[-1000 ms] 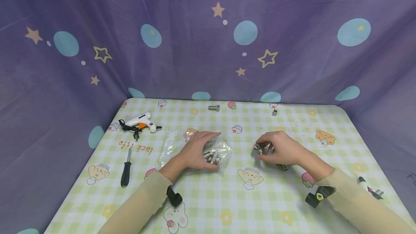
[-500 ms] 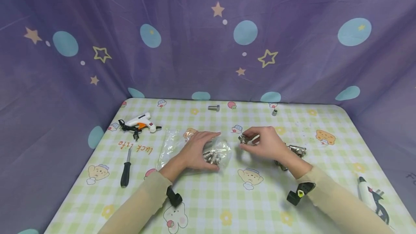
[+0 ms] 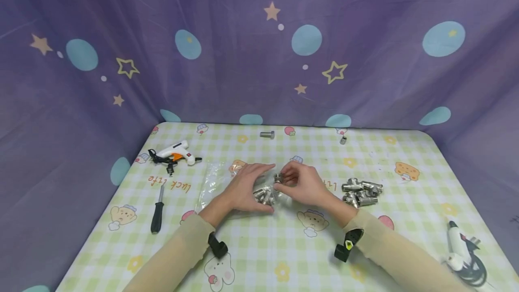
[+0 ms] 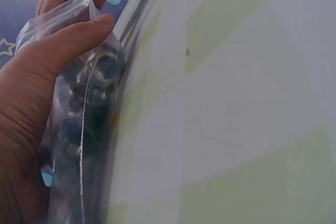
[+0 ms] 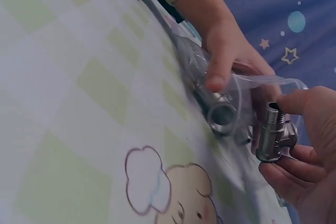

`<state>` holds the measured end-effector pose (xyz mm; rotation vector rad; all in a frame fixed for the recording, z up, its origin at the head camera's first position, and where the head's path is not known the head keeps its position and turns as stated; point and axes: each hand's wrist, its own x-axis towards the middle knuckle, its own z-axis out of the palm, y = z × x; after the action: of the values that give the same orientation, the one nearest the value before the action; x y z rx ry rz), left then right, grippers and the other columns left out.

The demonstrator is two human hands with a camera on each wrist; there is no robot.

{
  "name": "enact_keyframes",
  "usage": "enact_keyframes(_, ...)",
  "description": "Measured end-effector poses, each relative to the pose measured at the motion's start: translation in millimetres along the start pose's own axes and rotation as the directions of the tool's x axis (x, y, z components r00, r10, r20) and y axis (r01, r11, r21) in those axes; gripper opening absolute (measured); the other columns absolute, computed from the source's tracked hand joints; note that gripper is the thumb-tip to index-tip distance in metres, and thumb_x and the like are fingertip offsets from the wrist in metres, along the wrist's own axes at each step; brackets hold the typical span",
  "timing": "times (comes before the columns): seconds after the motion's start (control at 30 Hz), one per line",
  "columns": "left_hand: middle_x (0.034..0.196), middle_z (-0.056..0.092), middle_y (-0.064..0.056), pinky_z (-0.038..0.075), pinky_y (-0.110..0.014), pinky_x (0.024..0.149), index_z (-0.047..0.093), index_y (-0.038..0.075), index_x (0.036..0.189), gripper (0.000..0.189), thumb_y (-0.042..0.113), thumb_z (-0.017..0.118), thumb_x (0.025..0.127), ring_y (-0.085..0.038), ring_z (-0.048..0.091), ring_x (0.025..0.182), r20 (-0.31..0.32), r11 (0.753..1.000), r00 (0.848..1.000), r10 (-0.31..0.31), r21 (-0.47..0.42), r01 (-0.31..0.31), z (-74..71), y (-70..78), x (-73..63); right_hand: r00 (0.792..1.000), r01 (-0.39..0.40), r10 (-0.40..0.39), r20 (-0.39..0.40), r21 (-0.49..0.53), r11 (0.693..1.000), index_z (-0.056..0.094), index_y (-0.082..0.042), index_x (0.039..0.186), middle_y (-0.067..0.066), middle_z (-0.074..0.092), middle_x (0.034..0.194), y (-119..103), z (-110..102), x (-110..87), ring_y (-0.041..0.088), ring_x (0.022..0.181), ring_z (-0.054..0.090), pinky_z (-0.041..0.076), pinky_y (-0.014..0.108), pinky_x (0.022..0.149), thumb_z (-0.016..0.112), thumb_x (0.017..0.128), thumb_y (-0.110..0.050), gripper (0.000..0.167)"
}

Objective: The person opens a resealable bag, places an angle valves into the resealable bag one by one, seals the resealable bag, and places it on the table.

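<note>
My left hand [image 3: 245, 189] grips a clear zip bag [image 3: 209, 183] around its mouth, thumb on the near side and fingers on the far side. Inside the bag lie several metal pipe fittings [image 3: 264, 196], partly hidden by the plastic. At the bag's mouth, my right hand [image 3: 307, 185] pinches a threaded metal tee fitting [image 5: 271, 139] between thumb and fingers. In the right wrist view the tee overlaps the bag's open edge. To the right, a small pile of similar tee fittings [image 3: 360, 194] lies on the tablecloth.
A white glue gun [image 3: 176, 151] with a black cord and a screwdriver [image 3: 157, 211] lie at the left. Near the back edge are a bolt [image 3: 267, 134] and a small metal piece [image 3: 343, 140]. Another white tool [image 3: 460, 247] with a cord lies at the right edge.
My right hand has moved left from the pile to the bag's mouth with the tee fitting, leaving the pile in full view. My left hand and the bag have stayed in place.
</note>
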<state>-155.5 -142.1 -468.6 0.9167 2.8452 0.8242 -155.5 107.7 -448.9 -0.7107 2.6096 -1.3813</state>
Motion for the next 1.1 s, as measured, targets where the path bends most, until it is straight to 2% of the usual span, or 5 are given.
enact_keyframes(0.27,0.161,0.051,-0.001,0.037,-0.056,0.126,0.040,0.026,0.165,0.124,0.069,0.094,0.062,-0.028,0.049,0.146,-0.007,1.000,1.000,0.021,0.015,-0.021,0.6,1.3,0.5,0.999,0.018,-0.020,-0.036,-0.066,0.998,0.076,-0.017,0.083,-0.005,0.077,0.085,7,19,8.4,0.004,0.078,0.073,0.062,0.019,0.074,0.086,0.091,-0.027,0.016)
enact_keyframes(0.43,0.160,0.052,-0.001,0.039,-0.057,0.124,0.042,0.026,0.164,0.123,0.069,0.094,0.062,-0.028,0.050,0.144,-0.014,0.999,0.999,0.033,0.020,-0.033,0.5,0.9,0.5,0.993,0.114,-0.116,-0.018,-0.108,0.988,0.084,-0.013,0.096,-0.001,0.081,0.092,9,24,6.6,0.007,0.082,0.075,0.063,0.021,0.077,0.079,0.097,-0.018,0.007)
enact_keyframes(0.57,0.158,0.053,-0.001,0.039,-0.057,0.124,0.043,0.025,0.163,0.123,0.068,0.095,0.061,-0.028,0.051,0.144,-0.022,0.999,0.999,0.034,0.019,-0.034,0.1,0.1,0.6,0.988,0.155,-0.155,0.014,-0.107,0.982,0.084,-0.011,0.104,0.003,0.082,0.101,9,23,4.2,0.012,0.090,0.076,0.064,0.024,0.082,0.076,0.096,-0.008,0.012)
enact_keyframes(0.83,0.159,0.053,-0.002,0.038,-0.056,0.125,0.043,0.024,0.164,0.124,0.069,0.095,0.060,-0.028,0.051,0.143,-0.013,0.999,1.000,0.028,0.023,-0.028,0.3,-0.5,1.3,0.992,0.124,-0.120,0.048,-0.096,0.988,0.084,-0.011,0.106,0.002,0.082,0.103,10,11,0.4,0.012,0.092,0.078,0.064,0.021,0.084,0.073,0.096,-0.007,0.015)
enact_keyframes(1.1,0.158,0.053,-0.002,0.037,-0.056,0.126,0.043,0.022,0.164,0.125,0.068,0.095,0.060,-0.028,0.051,0.144,-0.012,0.999,0.999,0.033,0.043,-0.032,-0.4,-0.1,1.3,0.996,0.087,-0.086,0.015,-0.087,0.992,0.082,-0.005,0.106,0.009,0.082,0.104,11,-21,-2.0,0.020,0.094,0.079,0.066,0.025,0.083,0.074,0.095,-0.002,0.014)
